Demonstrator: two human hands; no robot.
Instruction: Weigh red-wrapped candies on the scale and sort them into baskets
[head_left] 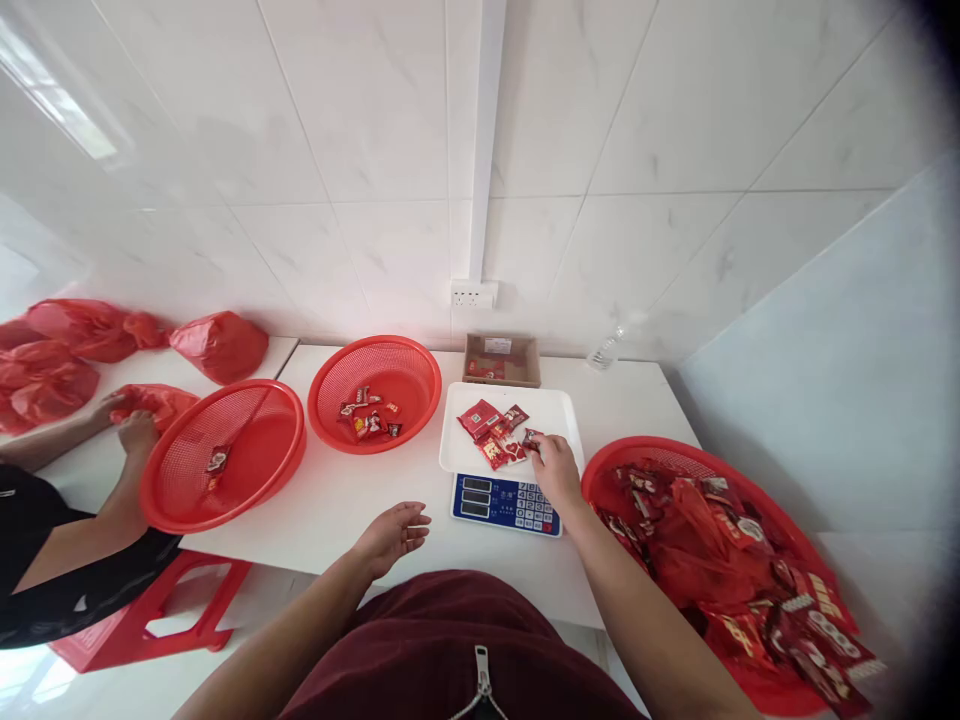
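Maroon jacket (442,650) closest to view; beyond it, the right hand (556,470) pinches a small packet (532,438) over a white tray (559,412).
The left hand (391,538) hangs with nothing in it above the counter (330,500), fingers loosely spread. Several red packets (480,418) already lie on the tray, which sits on a scale (472,510); the pinched one is just right of them, and whether it is being laid down or lifted cannot be told. Much looks left to handle: a heap fills the large basket (652,444) at right, while the middle basket (416,395) holds a small cluster and the left basket (274,435) only a few pieces.
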